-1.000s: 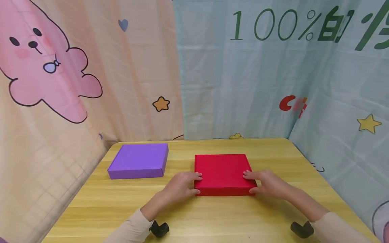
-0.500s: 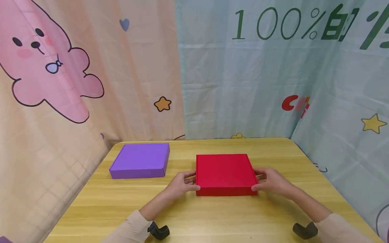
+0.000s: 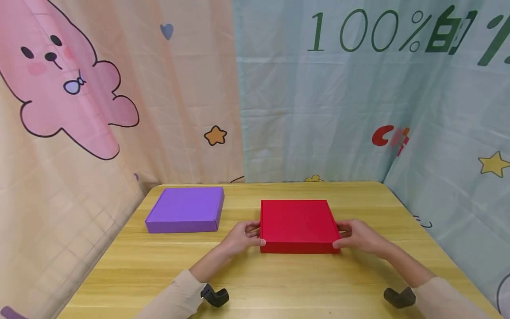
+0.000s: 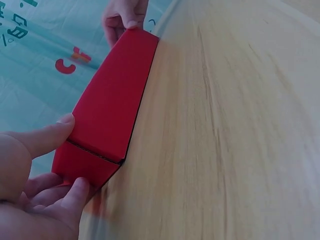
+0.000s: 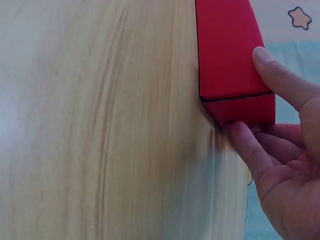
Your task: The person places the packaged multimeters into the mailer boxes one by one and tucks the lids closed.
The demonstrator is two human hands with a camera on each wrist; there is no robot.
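Note:
A flat red box (image 3: 299,221) lies closed on the table, right of centre in the head view. My left hand (image 3: 240,238) grips its near left corner, with the thumb on the front face and the fingers along the left side. On the opposite side, my right hand (image 3: 360,238) holds the near right corner the same way. In the left wrist view the thumb touches the upper edge of the box's front (image 4: 112,95). The right wrist view shows fingertips against the short side of the red box (image 5: 230,50).
A closed purple box (image 3: 185,209) lies at the back left of the wooden table (image 3: 259,283). Printed curtains (image 3: 311,102) hang behind and beside the table. Dark devices (image 3: 215,295) sit at both wrists.
My fingers have come off the top of the red box and down onto its sides. The box has shifted very slightly away. The head view has drifted a little.

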